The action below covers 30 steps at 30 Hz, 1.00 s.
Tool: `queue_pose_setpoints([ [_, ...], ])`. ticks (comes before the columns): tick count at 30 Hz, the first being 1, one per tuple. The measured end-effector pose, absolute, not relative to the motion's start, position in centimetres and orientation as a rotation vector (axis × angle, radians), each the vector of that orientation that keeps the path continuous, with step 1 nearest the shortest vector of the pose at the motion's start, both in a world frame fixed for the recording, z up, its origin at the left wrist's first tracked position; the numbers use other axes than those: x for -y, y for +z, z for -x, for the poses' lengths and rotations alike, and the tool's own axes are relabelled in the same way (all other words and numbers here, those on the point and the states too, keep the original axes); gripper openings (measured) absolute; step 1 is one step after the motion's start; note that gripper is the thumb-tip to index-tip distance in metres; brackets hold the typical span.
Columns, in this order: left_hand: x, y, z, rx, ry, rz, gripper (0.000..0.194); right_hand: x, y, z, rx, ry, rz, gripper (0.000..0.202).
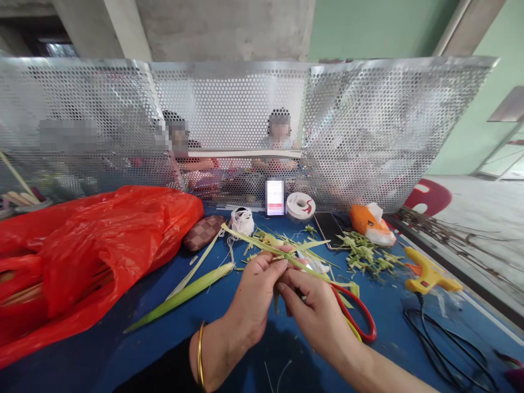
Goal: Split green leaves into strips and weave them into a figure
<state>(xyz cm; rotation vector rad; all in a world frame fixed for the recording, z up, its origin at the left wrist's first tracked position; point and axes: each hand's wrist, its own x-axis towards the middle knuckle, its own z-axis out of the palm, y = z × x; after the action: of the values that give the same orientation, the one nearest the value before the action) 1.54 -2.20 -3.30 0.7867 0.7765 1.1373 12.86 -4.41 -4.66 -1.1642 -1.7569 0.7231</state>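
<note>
My left hand (256,289) and my right hand (313,303) meet over the blue table, both closed on pale green leaf strips (245,238). The strips cross at my fingertips, with ends sticking out to the upper left, the right and the lower right. My left thumb presses on the crossing; some of my right fingers are hidden behind the palm. Beneath and beside my right hand lie scissors (371,322) with red handles. A long green leaf (180,300) rests to the left of my hands. Leaf scraps (370,256) are strewn beyond and to the right.
A red plastic bag (102,240) covers the left side. Farther back are a checked pouch (204,232), white string (242,222), a lit phone (274,197), a ribbon spool (301,206), a dark phone (328,229) and a tissue pack (370,224). A yellow glue gun (429,275) with its cable lies right.
</note>
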Motion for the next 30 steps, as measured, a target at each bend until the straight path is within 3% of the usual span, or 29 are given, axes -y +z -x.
queue_pose_setpoints([
  [17,2.1,-3.2,-1.5,-0.845,1.145,-0.754,0.023,4.7,-5.2,-12.5,1.852,0.552,1.229,0.028],
  [22,1.6,-2.6,-0.8,-0.902,1.105,-0.868,0.021,6.3,-3.8,-13.1,2.125,0.538,1.225,0.02],
  [26,1.5,-2.5,-0.5,-0.894,1.068,-0.861,0.02,6.7,-1.5,-15.0,2.075,0.156,1.085,0.023],
  [30,1.3,-2.7,-0.5,-0.95,1.143,-0.819,0.024,5.2,-1.1,-16.0,2.003,-0.192,1.241,0.022],
])
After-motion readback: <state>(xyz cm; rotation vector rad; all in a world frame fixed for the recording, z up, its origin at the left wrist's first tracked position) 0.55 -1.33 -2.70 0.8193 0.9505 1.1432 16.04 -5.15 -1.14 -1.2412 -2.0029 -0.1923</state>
